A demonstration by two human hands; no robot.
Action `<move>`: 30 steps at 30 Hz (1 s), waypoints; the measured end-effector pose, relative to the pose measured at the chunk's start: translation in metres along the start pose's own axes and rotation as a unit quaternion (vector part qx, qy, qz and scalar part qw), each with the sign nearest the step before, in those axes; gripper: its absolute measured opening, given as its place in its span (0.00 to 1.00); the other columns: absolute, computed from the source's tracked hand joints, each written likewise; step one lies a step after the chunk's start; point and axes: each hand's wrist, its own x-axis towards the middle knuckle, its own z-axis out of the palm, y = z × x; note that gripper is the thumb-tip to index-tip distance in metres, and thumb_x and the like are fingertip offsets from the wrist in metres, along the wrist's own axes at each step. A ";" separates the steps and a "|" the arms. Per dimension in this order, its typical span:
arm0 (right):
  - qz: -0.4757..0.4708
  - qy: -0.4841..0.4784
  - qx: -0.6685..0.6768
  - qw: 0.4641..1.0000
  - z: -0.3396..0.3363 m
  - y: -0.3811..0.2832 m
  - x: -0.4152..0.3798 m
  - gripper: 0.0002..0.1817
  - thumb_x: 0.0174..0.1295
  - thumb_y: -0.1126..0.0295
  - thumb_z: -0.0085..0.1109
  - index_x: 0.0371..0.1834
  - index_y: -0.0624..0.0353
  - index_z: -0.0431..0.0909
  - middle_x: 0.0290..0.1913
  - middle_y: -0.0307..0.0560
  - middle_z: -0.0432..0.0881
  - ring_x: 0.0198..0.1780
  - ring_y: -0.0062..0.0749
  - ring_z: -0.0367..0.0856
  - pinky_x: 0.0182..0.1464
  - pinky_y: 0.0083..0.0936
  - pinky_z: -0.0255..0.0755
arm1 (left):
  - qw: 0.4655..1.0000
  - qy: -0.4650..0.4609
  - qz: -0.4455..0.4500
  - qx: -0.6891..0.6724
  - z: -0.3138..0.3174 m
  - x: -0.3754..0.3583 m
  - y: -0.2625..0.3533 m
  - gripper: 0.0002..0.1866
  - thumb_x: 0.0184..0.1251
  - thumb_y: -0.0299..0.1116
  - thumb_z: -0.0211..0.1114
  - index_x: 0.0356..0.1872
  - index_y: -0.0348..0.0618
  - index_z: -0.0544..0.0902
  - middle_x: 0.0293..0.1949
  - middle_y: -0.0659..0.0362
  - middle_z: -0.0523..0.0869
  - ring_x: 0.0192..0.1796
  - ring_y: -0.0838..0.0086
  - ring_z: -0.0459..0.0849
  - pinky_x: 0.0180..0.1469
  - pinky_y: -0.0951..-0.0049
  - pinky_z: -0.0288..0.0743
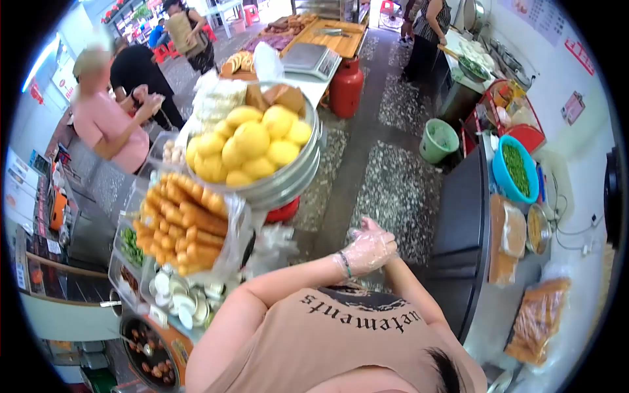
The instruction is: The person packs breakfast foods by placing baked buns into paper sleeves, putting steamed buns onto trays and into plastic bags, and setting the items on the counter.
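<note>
Together in front of my chest are my two hands. My left hand point(369, 254) wears a clear plastic glove, with a dark bracelet point(345, 264) at the wrist. Its fingers are closed over my right hand, most of which is hidden behind it. A few fingertips poke up past the glove; whose they are I cannot make out. To the left of my hands, fried dough sticks point(187, 226) are piled by a clear plastic bag point(239, 229). Beyond them, yellow buns point(252, 139) fill a round metal steamer point(288, 177).
Eggs point(180, 298) and a pot of dark broth point(141, 344) stand at the lower left. Right of me, a counter holds a blue basin of chopped greens point(514, 167). A green bucket point(439, 141) and red gas cylinder point(346, 88) stand on the floor. Other people stand farther off.
</note>
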 end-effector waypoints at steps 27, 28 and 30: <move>-0.268 -0.241 -0.262 0.895 -0.163 -0.125 0.714 0.31 0.54 0.62 0.66 0.60 0.63 0.69 0.55 0.62 0.75 0.57 0.51 0.74 0.61 0.36 0.67 | 0.886 0.041 -0.418 -0.195 0.103 0.371 -0.583 0.15 0.59 0.39 0.56 0.37 0.40 0.85 0.40 0.42 0.83 0.49 0.31 0.73 0.44 0.23 0.63; -0.298 -0.261 -0.280 0.874 -0.155 -0.143 0.732 0.32 0.53 0.61 0.67 0.60 0.63 0.69 0.55 0.61 0.75 0.58 0.52 0.73 0.61 0.37 0.67 | 0.875 0.047 -0.438 -0.199 0.096 0.368 -0.597 0.15 0.59 0.39 0.56 0.37 0.40 0.85 0.40 0.42 0.83 0.49 0.31 0.73 0.44 0.23 0.63; -0.339 -0.310 -0.299 0.836 -0.142 -0.153 0.772 0.33 0.53 0.55 0.66 0.59 0.62 0.70 0.56 0.60 0.75 0.58 0.54 0.72 0.61 0.39 0.67 | 0.782 0.161 -0.516 -0.310 0.086 0.365 -0.625 0.17 0.51 0.27 0.59 0.43 0.29 0.80 0.37 0.40 0.83 0.47 0.48 0.81 0.51 0.56 0.74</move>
